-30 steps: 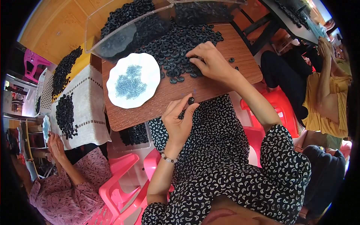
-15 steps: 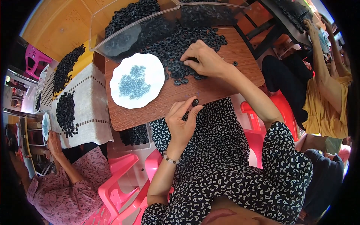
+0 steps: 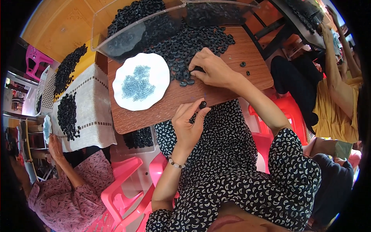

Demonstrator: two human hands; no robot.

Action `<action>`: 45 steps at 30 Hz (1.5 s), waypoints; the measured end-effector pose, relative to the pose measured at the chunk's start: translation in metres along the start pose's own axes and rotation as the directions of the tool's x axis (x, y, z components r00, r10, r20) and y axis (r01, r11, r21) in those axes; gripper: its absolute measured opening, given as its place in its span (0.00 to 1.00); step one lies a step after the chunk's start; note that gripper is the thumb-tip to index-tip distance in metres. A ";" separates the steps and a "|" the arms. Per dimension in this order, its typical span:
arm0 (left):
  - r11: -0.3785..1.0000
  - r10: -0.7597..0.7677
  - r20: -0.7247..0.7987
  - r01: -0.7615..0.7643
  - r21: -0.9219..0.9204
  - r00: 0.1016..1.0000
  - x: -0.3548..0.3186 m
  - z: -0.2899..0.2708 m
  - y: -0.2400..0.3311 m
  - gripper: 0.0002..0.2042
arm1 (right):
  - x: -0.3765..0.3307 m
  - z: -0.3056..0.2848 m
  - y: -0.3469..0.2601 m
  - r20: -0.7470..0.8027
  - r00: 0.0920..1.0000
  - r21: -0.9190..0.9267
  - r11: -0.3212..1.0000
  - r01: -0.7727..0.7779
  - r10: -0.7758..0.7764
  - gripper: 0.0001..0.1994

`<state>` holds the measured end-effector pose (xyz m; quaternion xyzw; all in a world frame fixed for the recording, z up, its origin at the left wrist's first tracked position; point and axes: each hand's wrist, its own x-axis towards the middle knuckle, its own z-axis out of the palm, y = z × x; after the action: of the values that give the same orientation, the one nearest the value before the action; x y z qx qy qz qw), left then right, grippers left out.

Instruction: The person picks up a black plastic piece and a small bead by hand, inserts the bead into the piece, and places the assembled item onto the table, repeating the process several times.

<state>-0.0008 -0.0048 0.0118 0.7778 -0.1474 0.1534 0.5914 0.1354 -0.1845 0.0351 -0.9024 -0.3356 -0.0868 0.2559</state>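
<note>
Between the thumb and fingertips of my left hand [image 3: 188, 123] I pinch a small black ring-like plastic part [image 3: 203, 104] near the table's front edge; its round end has a dark hole. My right hand [image 3: 212, 69] is curled at the near side of a heap of loose black plastic parts [image 3: 205, 40]. Something dark shows between its thumb and fingers, apparently one of these parts, mostly hidden. To the left of the heap lies a white scalloped plate [image 3: 160, 71] bearing many tiny clear bluish pieces [image 3: 139, 87].
All this rests on a brown wooden table [image 3: 133, 120]. Behind the heap stands a clear plastic bin [image 3: 145, 27] of black parts. At left, another person's hand [image 3: 56, 147] is beside a cloth-covered table [image 3: 91, 112]. Pink chairs [image 3: 121, 181] flank me; a person in yellow [image 3: 336, 110] works at right.
My right hand has shifted slightly down and right, still curled. A small black piece now shows beside my right forearm. My left hand keeps its pinch almost unmoved.
</note>
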 end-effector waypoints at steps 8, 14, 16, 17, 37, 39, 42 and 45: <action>1.000 0.013 -0.017 -0.013 0.014 1.000 -0.001 -0.003 0.001 0.14 | -0.006 -0.014 -0.006 -0.087 0.995 0.174 0.984 -0.026 0.041 0.05; 0.995 -0.088 -0.028 0.087 -0.043 0.996 -0.002 -0.001 0.001 0.14 | -0.026 -0.022 -0.018 0.221 0.926 0.800 0.486 -0.352 0.307 0.06; 0.998 -0.064 -0.021 0.063 -0.027 0.998 -0.002 -0.002 0.000 0.14 | -0.034 -0.023 -0.021 0.258 0.915 0.828 0.418 -0.374 0.309 0.07; 0.998 -0.065 -0.020 0.064 -0.027 0.998 -0.003 -0.001 0.000 0.14 | -0.038 -0.023 -0.022 0.295 0.905 0.851 0.346 -0.395 0.308 0.07; 0.997 -0.059 -0.008 0.059 -0.056 0.998 -0.002 0.001 -0.002 0.14 | -0.080 -0.018 -0.062 0.317 0.850 0.893 0.171 -0.417 0.422 0.10; 0.996 -0.056 -0.014 0.055 -0.066 0.998 -0.002 0.001 -0.002 0.14 | -0.081 -0.018 -0.061 0.325 0.848 0.891 0.163 -0.423 0.419 0.09; 0.996 -0.043 -0.026 0.041 -0.079 0.999 -0.003 0.002 -0.005 0.14 | -0.083 -0.017 -0.059 0.322 0.863 0.891 0.184 -0.416 0.389 0.09; 0.997 -0.023 -0.026 0.022 -0.072 0.999 -0.002 0.002 -0.004 0.14 | -0.085 -0.014 -0.059 0.328 0.858 0.886 0.185 -0.424 0.395 0.09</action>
<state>-0.0005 -0.0059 0.0073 0.7557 -0.1362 0.1516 0.6224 0.0324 -0.2015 0.0424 -0.6367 -0.0716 0.2073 0.7393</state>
